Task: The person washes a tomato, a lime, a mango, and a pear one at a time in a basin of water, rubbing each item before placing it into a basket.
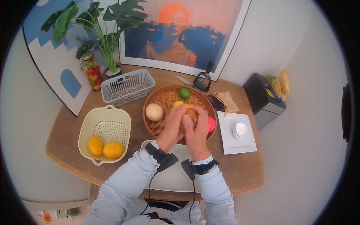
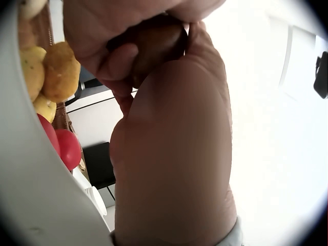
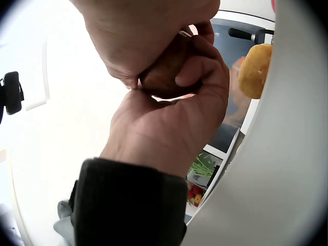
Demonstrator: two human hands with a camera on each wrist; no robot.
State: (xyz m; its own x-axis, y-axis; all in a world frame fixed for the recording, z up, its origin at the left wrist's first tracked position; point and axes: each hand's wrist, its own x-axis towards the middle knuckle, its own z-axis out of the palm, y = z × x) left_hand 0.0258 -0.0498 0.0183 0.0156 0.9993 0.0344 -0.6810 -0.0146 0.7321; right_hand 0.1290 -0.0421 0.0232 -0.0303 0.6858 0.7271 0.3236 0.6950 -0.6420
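My left hand [image 1: 173,123] and right hand [image 1: 198,131] come together over the wicker basket [image 1: 161,96], both gripping one shiny brown onion [image 1: 192,115]. Fingers and thumbs wrap round it, and only part of its skin shows between them in the left wrist view and right wrist view. Below and around the hands, the basket holds a cream-coloured round vegetable [image 1: 153,112], a green lime-like fruit [image 1: 184,93], a red tomato-like piece [image 1: 212,124] and yellow potato-like pieces [image 1: 177,103], partly hidden by the hands.
A white tray [image 1: 180,174] lies under my forearms. At left stands a cream colander [image 1: 105,122] with two yellow-orange potato-like pieces [image 1: 113,150]; behind it, a grey basket [image 1: 129,88]. A square white plate [image 1: 228,142] bears small dishes [image 1: 240,131]. A knife [image 1: 183,81] lies behind the wicker basket.
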